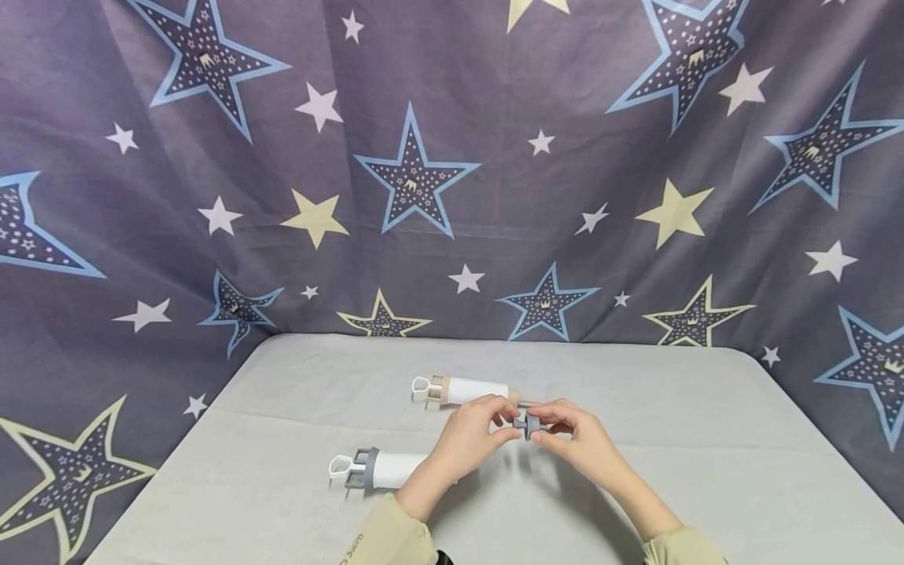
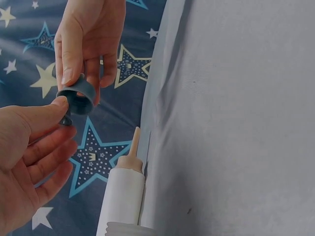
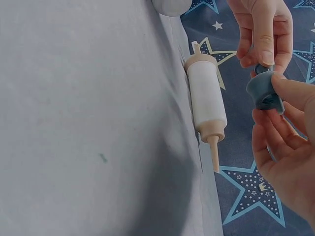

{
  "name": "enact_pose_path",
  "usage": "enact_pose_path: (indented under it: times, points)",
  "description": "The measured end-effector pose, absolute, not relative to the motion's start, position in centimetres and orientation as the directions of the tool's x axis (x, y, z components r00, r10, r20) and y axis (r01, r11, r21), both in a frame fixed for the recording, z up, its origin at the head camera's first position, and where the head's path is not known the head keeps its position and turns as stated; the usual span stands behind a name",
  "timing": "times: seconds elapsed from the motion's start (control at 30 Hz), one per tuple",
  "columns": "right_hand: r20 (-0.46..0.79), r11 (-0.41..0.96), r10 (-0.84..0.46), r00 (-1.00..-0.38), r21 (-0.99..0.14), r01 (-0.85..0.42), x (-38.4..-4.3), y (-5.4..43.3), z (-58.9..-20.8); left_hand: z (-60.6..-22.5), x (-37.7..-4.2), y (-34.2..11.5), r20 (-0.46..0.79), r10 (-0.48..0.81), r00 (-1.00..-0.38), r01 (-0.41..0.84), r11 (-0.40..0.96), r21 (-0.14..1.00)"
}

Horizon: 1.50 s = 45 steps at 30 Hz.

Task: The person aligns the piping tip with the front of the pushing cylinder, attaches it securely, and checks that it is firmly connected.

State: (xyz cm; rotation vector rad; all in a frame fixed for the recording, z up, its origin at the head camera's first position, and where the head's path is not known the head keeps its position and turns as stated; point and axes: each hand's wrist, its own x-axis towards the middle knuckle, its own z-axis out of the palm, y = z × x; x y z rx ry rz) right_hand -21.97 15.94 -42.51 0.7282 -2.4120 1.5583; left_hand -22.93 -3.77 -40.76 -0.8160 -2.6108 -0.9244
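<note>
My left hand (image 1: 475,431) and my right hand (image 1: 575,439) meet above the table, holding a small dark grey cap-like fitting (image 1: 532,426) between them. In the left wrist view, the fitting (image 2: 81,98) has a hollow round cup, and my left thumb and fingers pinch its small narrow end. My right thumb and fingers grip the cup's other side. The right wrist view shows the fitting's rounded outside (image 3: 261,91). Just beyond my hands lies a white syringe-like tube with tan ends (image 1: 476,391). A similar tube with grey ends (image 1: 397,469) lies nearer, its right end hidden by my left arm.
A pale grey cloth covers the table (image 1: 741,471). A dark curtain with stars (image 1: 466,259) hangs behind it and at both sides. Both tubes have white handles at their left ends. The tan tube's thin nozzle (image 3: 214,153) points right, close to my right hand.
</note>
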Motion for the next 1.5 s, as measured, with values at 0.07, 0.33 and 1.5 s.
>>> enact_pose_path:
  times: [0.07,0.33,1.5]
  points:
    - [0.400,0.329,-0.304,-0.865,-0.808,-0.489,-21.96,15.91,-42.48,-40.74,-22.94,-3.75,0.411,0.424,-0.807,0.588,0.639,0.496]
    - [0.406,0.322,-0.296,-0.865,-0.810,-0.491,-21.99,15.76,-42.65,-40.80,-22.97,-3.53,0.420,0.428,-0.801,0.597,0.629,0.498]
    - [0.281,0.175,-0.250,-0.927,-0.928,-0.328,-21.73,15.32,-42.80,-40.62,-23.00,-3.60,0.391,0.412,-0.823,0.567,0.553,0.611]
